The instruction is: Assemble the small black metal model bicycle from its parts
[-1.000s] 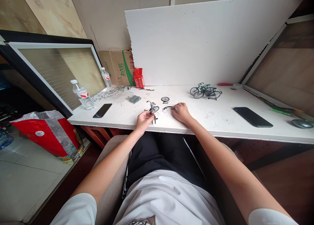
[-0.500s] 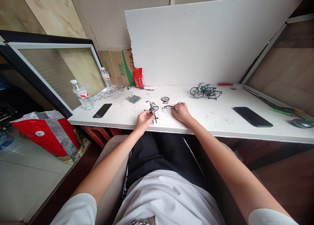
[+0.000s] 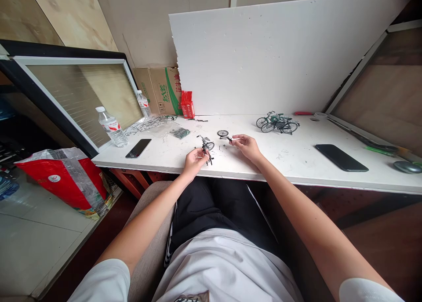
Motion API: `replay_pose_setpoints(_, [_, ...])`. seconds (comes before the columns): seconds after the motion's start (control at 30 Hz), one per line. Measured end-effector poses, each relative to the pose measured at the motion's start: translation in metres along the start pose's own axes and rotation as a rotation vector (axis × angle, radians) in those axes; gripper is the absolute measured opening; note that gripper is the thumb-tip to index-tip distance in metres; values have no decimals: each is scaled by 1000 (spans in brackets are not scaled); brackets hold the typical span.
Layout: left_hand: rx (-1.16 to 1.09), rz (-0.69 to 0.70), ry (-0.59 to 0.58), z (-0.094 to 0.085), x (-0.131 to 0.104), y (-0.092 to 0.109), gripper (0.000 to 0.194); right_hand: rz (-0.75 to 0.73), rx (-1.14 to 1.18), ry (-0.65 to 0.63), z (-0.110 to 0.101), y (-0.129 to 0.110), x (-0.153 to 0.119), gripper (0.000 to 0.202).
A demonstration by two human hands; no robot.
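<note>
My left hand [image 3: 195, 162] pinches a partly built black model bicycle [image 3: 207, 146], holding it tilted near the table's front edge. One spoked wheel and the handlebar stick up above the fingers; thin dark frame parts hang below them. To the right, my right hand [image 3: 246, 146] has its thumb and fingertips closed on a thin black part [image 3: 230, 139], whose exact kind is too small to make out. A loose spoked wheel [image 3: 223, 133] lies on the table just beyond that part. Tiny dark bits are scattered between the hands.
Assembled model bicycles [image 3: 277, 122] stand at the back right. A phone [image 3: 341, 157] lies right, another phone [image 3: 138, 148] left. Water bottles [image 3: 112, 127], a small bag of parts [image 3: 181, 132], sprues [image 3: 150, 124] and a red box [image 3: 187, 105] occupy the left side.
My right hand has lifted slightly and turned, now with the thin black part raised at its fingertips. The left hand keeps the model bicycle in nearly the same place.
</note>
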State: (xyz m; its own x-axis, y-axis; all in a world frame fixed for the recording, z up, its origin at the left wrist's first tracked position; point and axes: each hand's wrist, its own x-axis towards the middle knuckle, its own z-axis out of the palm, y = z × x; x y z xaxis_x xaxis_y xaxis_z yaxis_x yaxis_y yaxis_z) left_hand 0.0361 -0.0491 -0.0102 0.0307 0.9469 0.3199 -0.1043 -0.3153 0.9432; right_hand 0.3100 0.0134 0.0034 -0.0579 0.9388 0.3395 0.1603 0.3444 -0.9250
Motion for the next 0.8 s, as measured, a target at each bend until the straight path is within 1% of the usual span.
replay_pose_setpoints(0.17, [3, 2, 11, 0, 0, -2, 37, -32, 10, -33, 2, -5, -2, 58])
replay_pose_setpoints(0.3, [10, 14, 10, 0, 0, -2, 38, -49, 22, -47, 2, -4, -2, 60])
replay_pose_setpoints(0.5, [14, 12, 11, 1, -1, -1, 39, -70, 38, -66, 1, -1, -1, 56])
replay_pose_setpoints(0.8, [13, 8, 11, 1, -2, -1, 38, -32, -52, -73, 2, -2, -3, 54])
